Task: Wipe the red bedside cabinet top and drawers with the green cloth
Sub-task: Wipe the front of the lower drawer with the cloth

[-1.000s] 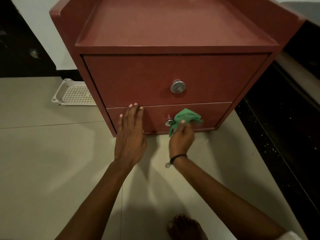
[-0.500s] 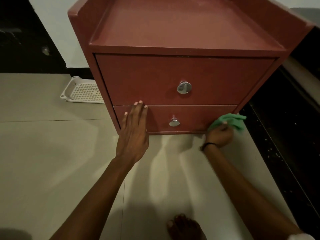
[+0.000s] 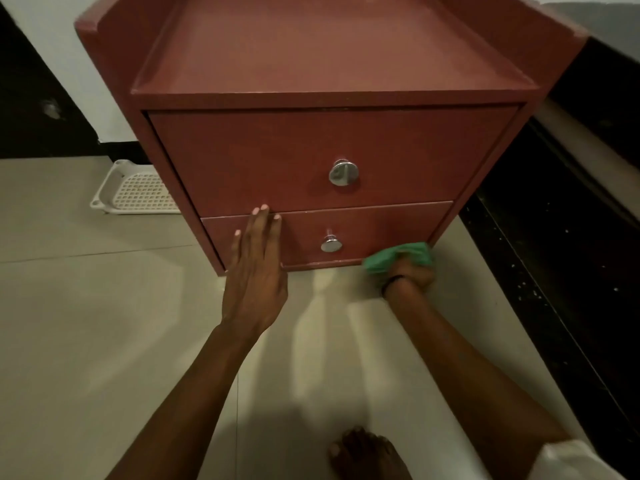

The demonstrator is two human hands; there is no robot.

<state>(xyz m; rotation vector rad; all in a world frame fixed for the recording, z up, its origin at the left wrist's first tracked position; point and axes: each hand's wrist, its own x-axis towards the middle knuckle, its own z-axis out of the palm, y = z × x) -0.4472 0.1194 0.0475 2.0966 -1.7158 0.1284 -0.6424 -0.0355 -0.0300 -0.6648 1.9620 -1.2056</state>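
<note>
The red bedside cabinet (image 3: 311, 57) stands on the tiled floor with a raised rim round its top. Its upper drawer (image 3: 263, 161) and lower drawer (image 3: 381, 226) are both closed, each with a round metal knob. My left hand (image 3: 254, 268) lies flat with straight fingers against the left end of the lower drawer. My right hand (image 3: 414, 273) grips the bunched green cloth (image 3: 398, 256) and holds it against the bottom right corner of the lower drawer, just above the floor.
A white perforated plastic tray (image 3: 133, 192) lies on the floor behind the cabinet's left side. A dark speckled strip (image 3: 554, 271) runs along the right. My bare foot (image 3: 367, 452) rests on the tiles near the bottom edge.
My right hand has swept the cloth from the lower knob to the drawer's right end, then down to its bottom right corner. My left hand stays pressed on the drawer.
</note>
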